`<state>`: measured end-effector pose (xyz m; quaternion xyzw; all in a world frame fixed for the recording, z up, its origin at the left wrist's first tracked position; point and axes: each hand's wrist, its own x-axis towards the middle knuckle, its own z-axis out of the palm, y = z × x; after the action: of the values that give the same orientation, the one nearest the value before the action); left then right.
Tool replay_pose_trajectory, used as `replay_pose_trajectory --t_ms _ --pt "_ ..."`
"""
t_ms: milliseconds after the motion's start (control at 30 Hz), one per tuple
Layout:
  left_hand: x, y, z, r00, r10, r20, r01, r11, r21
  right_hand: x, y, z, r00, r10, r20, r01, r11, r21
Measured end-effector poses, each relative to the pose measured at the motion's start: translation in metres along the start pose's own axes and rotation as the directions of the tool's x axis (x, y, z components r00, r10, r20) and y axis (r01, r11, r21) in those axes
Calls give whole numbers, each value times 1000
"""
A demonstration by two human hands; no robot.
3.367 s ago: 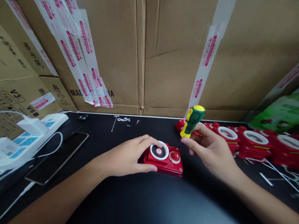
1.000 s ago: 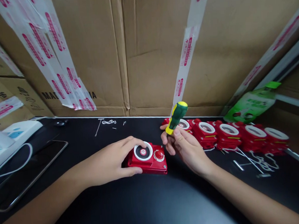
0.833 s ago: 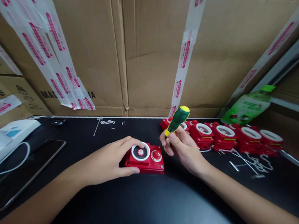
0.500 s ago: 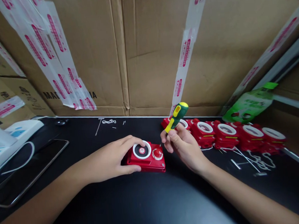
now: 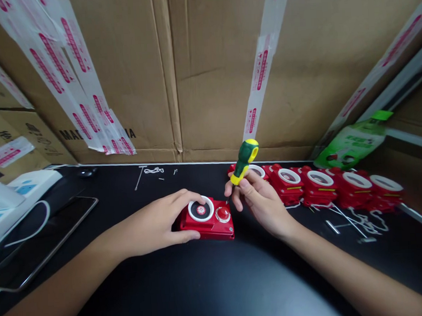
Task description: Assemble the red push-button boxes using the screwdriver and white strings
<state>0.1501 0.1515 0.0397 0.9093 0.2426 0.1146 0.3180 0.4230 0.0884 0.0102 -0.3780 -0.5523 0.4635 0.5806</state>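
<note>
A red alarm box (image 5: 211, 228) lies face up on the black table. It has a white ring (image 5: 212, 210) around a dark disc and a small red dome (image 5: 223, 214) beside it. My left hand (image 5: 168, 220) grips the box from the left, one finger on the ring and the thumb along the near side. In my right hand (image 5: 258, 193) is a screwdriver (image 5: 245, 160) with a green and yellow handle, held between the fingers and tilted. Its shaft points down to the box's far right corner; the tip is too small to make out clearly.
Several similar red alarm boxes (image 5: 318, 187) stand in a row at the right, near a green bottle (image 5: 356, 139). T-handled tools (image 5: 347, 226) and white cord lie before them. Small screws (image 5: 161, 179) and another T-handled tool (image 5: 139, 177) lie at the back. A tablet (image 5: 41, 244) is left; cardboard (image 5: 209, 82) stands behind.
The screwdriver's handle has turned in my right hand and swung left to a more upright angle. My left hand stays on the alarm box.
</note>
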Motion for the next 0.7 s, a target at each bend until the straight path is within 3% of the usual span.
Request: replay_pose_trajectory --t_ms 700 --pt "-1 -3 0 1000 10 18 -11 999 40 0 -9 0 1000 -24 20 25 998 -55"
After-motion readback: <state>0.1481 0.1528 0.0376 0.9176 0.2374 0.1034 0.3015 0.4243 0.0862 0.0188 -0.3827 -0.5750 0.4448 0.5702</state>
